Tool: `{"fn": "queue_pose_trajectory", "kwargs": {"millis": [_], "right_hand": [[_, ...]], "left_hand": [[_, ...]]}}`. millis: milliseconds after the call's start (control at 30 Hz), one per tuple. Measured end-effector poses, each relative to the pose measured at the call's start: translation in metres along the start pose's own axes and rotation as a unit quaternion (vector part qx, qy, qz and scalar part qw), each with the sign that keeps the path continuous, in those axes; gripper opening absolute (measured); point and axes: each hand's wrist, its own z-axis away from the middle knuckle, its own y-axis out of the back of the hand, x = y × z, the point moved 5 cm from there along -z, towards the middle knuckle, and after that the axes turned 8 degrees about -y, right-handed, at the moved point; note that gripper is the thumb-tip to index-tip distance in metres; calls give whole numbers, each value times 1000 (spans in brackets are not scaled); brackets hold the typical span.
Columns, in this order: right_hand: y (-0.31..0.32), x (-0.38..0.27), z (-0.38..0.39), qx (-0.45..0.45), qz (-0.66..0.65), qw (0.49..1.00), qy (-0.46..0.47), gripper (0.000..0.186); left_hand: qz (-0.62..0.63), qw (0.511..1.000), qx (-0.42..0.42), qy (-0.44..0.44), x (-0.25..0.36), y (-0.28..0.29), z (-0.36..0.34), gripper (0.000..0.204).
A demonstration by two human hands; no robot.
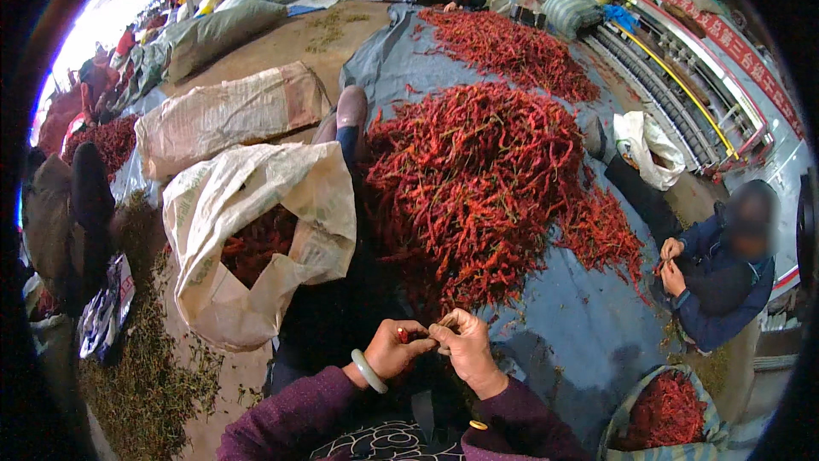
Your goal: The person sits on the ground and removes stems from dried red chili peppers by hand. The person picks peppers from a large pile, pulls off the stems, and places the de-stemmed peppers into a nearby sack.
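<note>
"Head view: where was the chili [403, 336] held?"
"Lower centre, by the left hand [386, 356]; the right hand [471, 353] was pinched closed beside it, contents unclear. Presumably light, brittle, it was best gripped near one end."

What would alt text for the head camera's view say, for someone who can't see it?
A person's left fingers hold a small red thing, likely a chili, close against the right fingers, before a large heap of red chilies on a blue sheet. An open whitish sack containing chilies is at left; a co-worker sits at right.
</note>
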Motion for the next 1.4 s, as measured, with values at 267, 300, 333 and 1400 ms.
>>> {"fn": "queue_pose_trajectory", "kwargs": {"millis": [267,300,333,1400], "right_hand": [[8,15,1,-211,-222,914,-266,15],[14,16,0,-267,-219,895,-282,16],[16,4,-4,-279,-81,918,-271,17],[25,-66,-50,92,250,950,163,7]], "left_hand": [[226,957,-168,66,-10,-14,-1,11],[273,948,-143,76,-15,-11,-2,12],[317,938,-114,85,-20,-5,-1,12],[-18,992,81,-90,-6,25,-49,23]]}}
